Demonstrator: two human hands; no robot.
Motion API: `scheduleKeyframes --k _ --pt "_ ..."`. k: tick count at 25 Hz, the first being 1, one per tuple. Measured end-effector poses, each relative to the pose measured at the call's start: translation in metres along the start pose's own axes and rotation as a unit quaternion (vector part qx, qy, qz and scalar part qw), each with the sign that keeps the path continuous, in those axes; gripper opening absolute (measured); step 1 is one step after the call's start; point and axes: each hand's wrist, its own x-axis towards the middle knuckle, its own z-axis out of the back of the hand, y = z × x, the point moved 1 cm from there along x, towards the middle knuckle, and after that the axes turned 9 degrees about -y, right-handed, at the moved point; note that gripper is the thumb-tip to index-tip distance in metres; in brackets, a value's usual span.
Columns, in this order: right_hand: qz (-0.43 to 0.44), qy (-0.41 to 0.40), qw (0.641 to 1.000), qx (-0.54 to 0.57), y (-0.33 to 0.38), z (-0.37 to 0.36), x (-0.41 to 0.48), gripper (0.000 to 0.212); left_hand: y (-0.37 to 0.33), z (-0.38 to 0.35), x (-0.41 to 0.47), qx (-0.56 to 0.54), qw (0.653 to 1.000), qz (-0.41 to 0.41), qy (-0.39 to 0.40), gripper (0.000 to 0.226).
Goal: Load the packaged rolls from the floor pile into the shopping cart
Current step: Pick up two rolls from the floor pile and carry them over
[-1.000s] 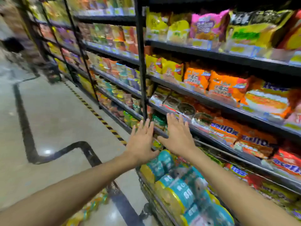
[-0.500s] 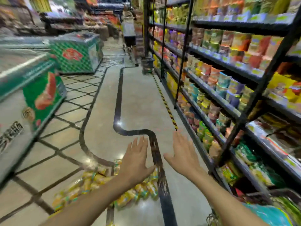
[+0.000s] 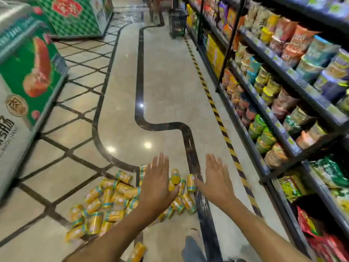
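Note:
A pile of yellow packaged rolls with teal bands lies scattered on the tiled floor at the lower left. My left hand hovers above the pile's right part with its fingers straight and holds nothing. My right hand is stretched out beside it, fingers spread and empty, above the dark floor stripe. One roll shows between the two hands. The shopping cart is out of view.
Dark shelves packed with noodle cups and snack bags run along the right. Green freezer chests stand on the left. A dark basket sits far down the aisle. A yellow-black tape line runs beside the shelves.
The view has swung left from the cart and shelves down to the floor pile. Both hands stayed outstretched and empty and now hang over the rolls.

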Motion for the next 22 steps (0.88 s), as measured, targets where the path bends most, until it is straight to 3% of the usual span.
scheduleKeyframes --k 8,13,19,22 --pt "-0.044 0.098 0.994 0.011 -0.077 -0.168 0.137 0.080 0.049 -0.202 0.097 -0.066 0.981 0.182 0.014 0.087" --pt "-0.095 0.144 0.984 0.054 -0.126 -0.330 0.172 0.078 0.088 -0.381 0.082 -0.111 0.943 0.291 0.120 0.088" --pt "-0.155 0.191 0.969 0.035 -0.205 -0.522 0.183 0.080 0.114 -0.584 0.059 -0.110 0.914 0.330 0.207 0.090" --pt "-0.155 0.216 0.964 0.014 -0.235 -0.595 0.179 0.081 0.122 -0.660 0.047 -0.148 0.898 0.360 0.205 0.093"
